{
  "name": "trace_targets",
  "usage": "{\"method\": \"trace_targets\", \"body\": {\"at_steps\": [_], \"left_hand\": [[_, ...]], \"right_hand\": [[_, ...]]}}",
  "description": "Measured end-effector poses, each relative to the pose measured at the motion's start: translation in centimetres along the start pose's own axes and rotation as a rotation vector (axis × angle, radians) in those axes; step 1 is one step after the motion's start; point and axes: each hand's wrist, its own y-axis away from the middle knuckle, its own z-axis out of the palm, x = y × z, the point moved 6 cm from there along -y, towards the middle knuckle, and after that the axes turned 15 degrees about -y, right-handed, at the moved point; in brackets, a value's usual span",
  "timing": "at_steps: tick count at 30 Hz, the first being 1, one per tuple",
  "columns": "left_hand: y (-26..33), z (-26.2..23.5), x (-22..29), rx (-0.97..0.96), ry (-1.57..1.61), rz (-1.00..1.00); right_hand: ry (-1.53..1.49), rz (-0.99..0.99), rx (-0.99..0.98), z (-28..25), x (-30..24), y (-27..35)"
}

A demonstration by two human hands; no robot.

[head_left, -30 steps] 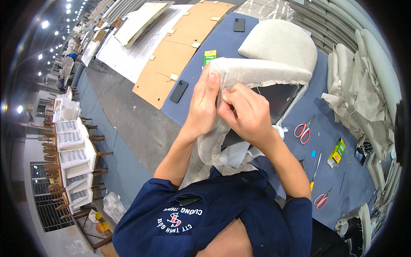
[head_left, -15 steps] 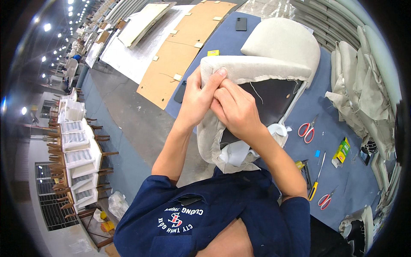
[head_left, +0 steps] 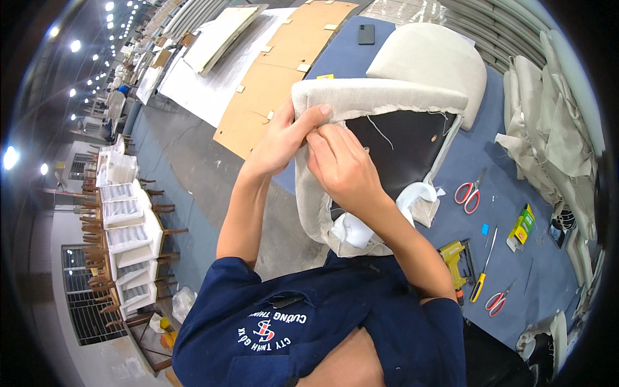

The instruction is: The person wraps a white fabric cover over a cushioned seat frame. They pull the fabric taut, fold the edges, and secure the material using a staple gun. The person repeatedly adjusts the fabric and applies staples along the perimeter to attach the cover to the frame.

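Note:
A chair cushion (head_left: 387, 95) in light beige fabric is tilted up in front of me, its black underside panel (head_left: 403, 145) facing me. Loose frayed fabric runs along the panel's edge, and a thread hangs over it. My left hand (head_left: 278, 143) is closed round the cushion's upper left corner, thumb pressing on the fabric. Beside that thumb, the fingers of my right hand (head_left: 345, 164) pinch the cover's edge at the corner. Whether a needle is between them cannot be seen. White padding (head_left: 352, 230) bulges out at the cushion's near end.
On the blue table lie red-handled scissors (head_left: 469, 195), a second pair (head_left: 496, 302), a yellow-handled screwdriver (head_left: 479, 284), a staple gun (head_left: 455, 263) and a yellow-green box (head_left: 521, 227). A beige pad (head_left: 431, 68) and phone (head_left: 366, 34) lie beyond; fabric covers (head_left: 548, 122) stand at right.
My right hand has slid slightly down and left along the cover's edge. The cushion's corner has shifted a little left. More of the staple gun shows beside my right arm.

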Motion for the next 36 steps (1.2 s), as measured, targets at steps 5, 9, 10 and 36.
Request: {"method": "trace_targets", "body": {"at_steps": [5,9,10,36], "left_hand": [[-0.6,-0.4,-0.6,-0.046,-0.026,-0.05],[-0.3,-0.9,-1.6,-0.043,-0.098,-0.045],[-0.4,-0.7,-1.2,-0.023,-0.1,0.018],[6.6,2.7,3.3,0.049,-0.207,0.471]], "right_hand": [[-0.149,0.212,-0.088,-4.0,1.0,5.2],[0.153,1.01,-0.111,-15.0,6.0,19.4],[0.444,0.96,-0.162,-18.4,5.5,23.9],[-0.308,1.3,0.429,-18.9,-5.7,21.4]]}}
